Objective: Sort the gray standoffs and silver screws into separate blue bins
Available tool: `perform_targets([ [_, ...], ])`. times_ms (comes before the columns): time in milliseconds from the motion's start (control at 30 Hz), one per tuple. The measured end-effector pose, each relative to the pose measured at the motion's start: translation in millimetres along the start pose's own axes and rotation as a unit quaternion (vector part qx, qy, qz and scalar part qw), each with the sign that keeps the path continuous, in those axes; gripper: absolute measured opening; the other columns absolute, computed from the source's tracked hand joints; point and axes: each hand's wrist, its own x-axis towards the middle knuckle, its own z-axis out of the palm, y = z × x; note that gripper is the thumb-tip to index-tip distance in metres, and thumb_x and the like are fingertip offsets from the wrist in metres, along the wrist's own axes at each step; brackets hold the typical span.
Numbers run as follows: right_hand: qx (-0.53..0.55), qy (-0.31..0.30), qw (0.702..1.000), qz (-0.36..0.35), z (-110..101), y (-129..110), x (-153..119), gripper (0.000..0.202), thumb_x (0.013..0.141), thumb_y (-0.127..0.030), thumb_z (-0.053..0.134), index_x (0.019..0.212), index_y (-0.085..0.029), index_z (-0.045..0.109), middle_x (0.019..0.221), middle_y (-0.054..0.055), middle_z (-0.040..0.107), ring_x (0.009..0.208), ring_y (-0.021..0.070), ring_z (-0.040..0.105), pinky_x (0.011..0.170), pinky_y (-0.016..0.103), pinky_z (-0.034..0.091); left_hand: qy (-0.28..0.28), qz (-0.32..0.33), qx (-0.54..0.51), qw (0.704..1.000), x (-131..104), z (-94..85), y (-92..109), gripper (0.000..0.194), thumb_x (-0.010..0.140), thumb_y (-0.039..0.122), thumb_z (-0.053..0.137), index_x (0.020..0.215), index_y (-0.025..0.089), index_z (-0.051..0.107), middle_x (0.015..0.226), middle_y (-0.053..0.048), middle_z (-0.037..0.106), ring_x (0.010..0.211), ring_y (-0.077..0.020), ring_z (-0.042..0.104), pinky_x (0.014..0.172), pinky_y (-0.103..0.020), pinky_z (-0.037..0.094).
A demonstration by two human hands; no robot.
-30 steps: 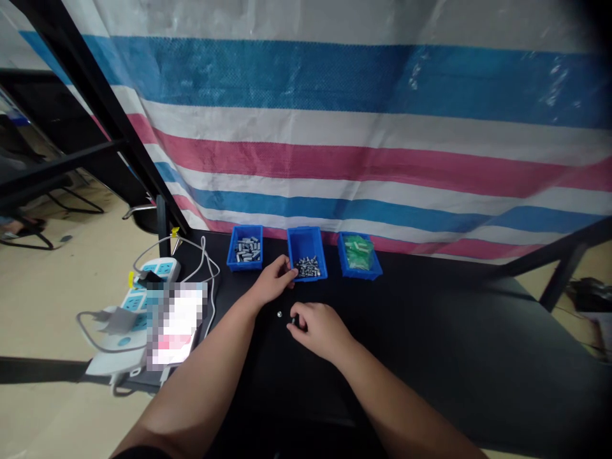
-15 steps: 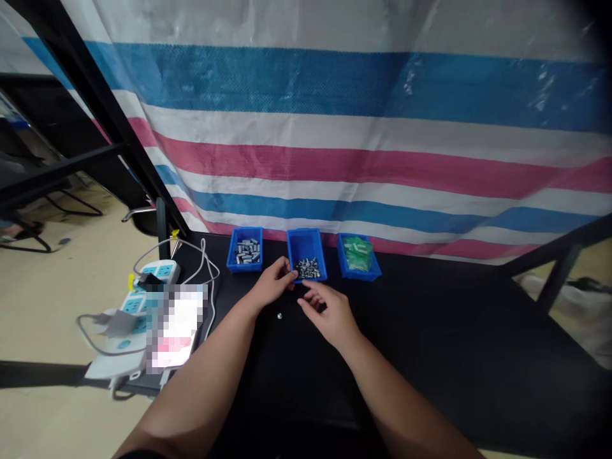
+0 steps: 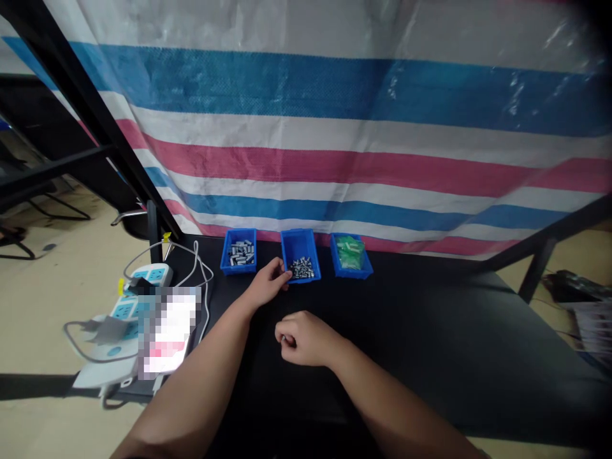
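Note:
The middle blue bin (image 3: 299,241) holds a pile of small shiny metal parts (image 3: 302,268) at its near end. My left hand (image 3: 268,280) grips this bin's near left corner, thumb over the rim and fingers against the outside. Closer to me, over the black tabletop (image 3: 411,331), my right hand (image 3: 306,338) is curled closed. A small shiny metal piece (image 3: 284,338) shows between its thumb and fingers; its exact kind is too small to tell.
A blue bin of grey metal cylinders (image 3: 241,252) stands on the left, and one with green plastic packets (image 3: 350,252) on the right. A power strip (image 3: 125,312) with cables and a lit phone (image 3: 173,331) lie at left. A striped sheet (image 3: 335,166) hangs behind.
My right hand has drawn back from the middle bin toward me and closed over the spot where a small shiny piece lay. My left hand stays at the bin's corner. The view shifted slightly.

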Motion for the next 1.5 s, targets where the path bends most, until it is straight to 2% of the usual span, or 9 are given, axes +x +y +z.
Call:
perform_targets([
  [100, 0.099, 0.021, 0.995, -0.006, -10, 4, -6, 0.017, 0.068, -0.004, 0.061, 0.073, -0.020, 0.063, 0.060, -0.007, 0.053, 0.053, 0.0086, 0.050, 0.054, 0.021, 0.038, -0.002, 0.006, -0.003, 1.000, 1, -0.5, -1, 0.030, 0.090, 0.043, 0.062, 0.091, 0.019, 0.044, 0.078, 0.003, 0.053, 0.064, -0.0115, 0.061, 0.063, -0.024, 0.048],
  [333, 0.230, 0.351, 0.901, 0.107, -14, 27, 3, 0.051, 0.086, -0.022, 0.065, 0.135, -0.024, 0.052, 0.111, 0.009, 0.067, 0.081, 0.0169, 0.068, 0.070, 0.031, 0.058, 0.001, 0.000, -0.033, 0.999, 1, 0.8, -3, 0.030, 0.088, 0.043, 0.064, 0.091, 0.019, 0.046, 0.083, 0.003, 0.051, 0.068, -0.0110, 0.058, 0.064, -0.025, 0.051],
  [567, 0.050, 0.324, 0.932, 0.155, -13, 34, -4, 0.040, 0.085, -0.022, 0.061, 0.125, -0.023, 0.060, 0.093, 0.004, 0.059, 0.065, 0.0140, 0.055, 0.058, 0.027, 0.053, 0.000, 0.002, -0.005, 1.000, 0, 0.7, 3, 0.026, 0.088, 0.037, 0.062, 0.088, 0.019, 0.043, 0.077, 0.004, 0.051, 0.064, -0.0116, 0.059, 0.062, -0.025, 0.048],
  [733, -0.044, 0.360, 0.908, 0.209, -24, 43, -9, 0.037, 0.086, -0.034, 0.064, 0.122, -0.023, 0.062, 0.110, 0.011, 0.056, 0.094, 0.0246, 0.061, 0.077, 0.038, 0.057, -0.026, 0.019, 0.081, 0.996, -5, -0.3, 5, 0.018, 0.088, 0.028, 0.058, 0.085, 0.020, 0.043, 0.068, 0.005, 0.053, 0.059, -0.0122, 0.056, 0.060, -0.024, 0.043],
  [900, 0.096, 0.365, 0.879, 0.292, -22, 61, -12, 0.068, 0.079, -0.049, 0.073, 0.134, -0.018, 0.047, 0.103, 0.010, 0.065, 0.072, 0.0199, 0.065, 0.062, 0.034, 0.058, -0.045, 0.000, 0.082, 0.996, -7, 0.1, 7, 0.017, 0.087, 0.029, 0.057, 0.084, 0.020, 0.042, 0.063, 0.005, 0.053, 0.056, -0.0133, 0.056, 0.056, -0.024, 0.041],
  [1167, 0.263, 0.334, 0.847, 0.318, -22, 82, -14, 0.039, 0.077, -0.053, 0.071, 0.069, -0.019, 0.054, 0.065, -0.003, 0.049, 0.052, 0.0138, 0.059, 0.049, 0.030, 0.061, -0.018, 0.012, 0.162, 0.987, -13, -0.4, 24, 0.025, 0.091, 0.044, 0.057, 0.087, 0.020, 0.056, 0.065, 0.001, 0.058, 0.058, -0.0155, 0.054, 0.057, -0.026, 0.037],
  [1267, 0.319, 0.358, 0.827, 0.293, -20, 82, -12, 0.044, 0.076, -0.058, 0.073, 0.070, -0.019, 0.054, 0.065, -0.004, 0.044, 0.059, 0.0133, 0.058, 0.063, 0.038, 0.067, 0.132, 0.043, 0.254, 0.957, -14, -16.7, 39, 0.025, 0.093, 0.043, 0.054, 0.088, 0.020, 0.063, 0.069, -0.001, 0.060, 0.062, -0.0169, 0.052, 0.061, -0.028, 0.036],
  [1367, 0.361, 0.388, 0.806, 0.264, -16, 84, -9, 0.045, 0.077, -0.060, 0.072, 0.079, -0.017, 0.058, 0.070, -0.003, 0.048, 0.067, 0.0144, 0.060, 0.073, 0.043, 0.067, 0.306, 0.041, 0.371, 0.876, -18, -44.3, 52, 0.021, 0.093, 0.037, 0.053, 0.092, 0.020, 0.063, 0.081, -0.005, 0.063, 0.073, -0.0200, 0.057, 0.072, -0.030, 0.042],
  [1500, 0.302, 0.435, 0.818, 0.227, -11, 90, -7, 0.042, 0.085, -0.058, 0.064, 0.091, -0.017, 0.058, 0.086, 0.002, 0.055, 0.083, 0.0191, 0.065, 0.079, 0.045, 0.065, 0.344, -0.013, 0.525, 0.778, -28, -78.2, 57, 0.035, 0.085, 0.035, 0.059, 0.111, 0.013, 0.063, 0.103, -0.015, 0.063, 0.104, -0.0311, 0.059, 0.095, -0.039, 0.044],
])
